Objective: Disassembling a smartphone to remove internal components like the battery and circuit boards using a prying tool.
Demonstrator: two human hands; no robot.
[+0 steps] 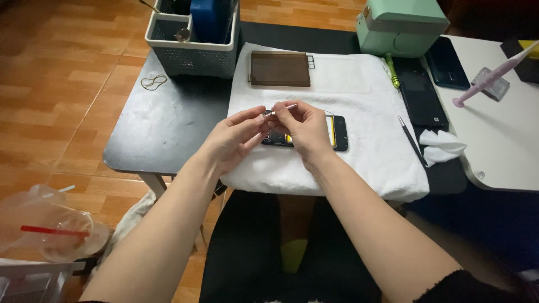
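Silvery thin metal tool [282,108] pinched between my left hand [236,137] and right hand [303,128], pointing 2 o'clock, opened black phone [337,133] right underneath.

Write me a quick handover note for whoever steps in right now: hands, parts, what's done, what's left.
Left hand and right hand are raised together over the opened phone, pinching a thin metal tool and a small part between the fingertips.
The phone lies on the white towel on the black table, back already off, insides exposed.
A brown panel lies further up the towel; a green screwdriver and a black pen-like tool lie to the right.
Left: phone not yet closed.
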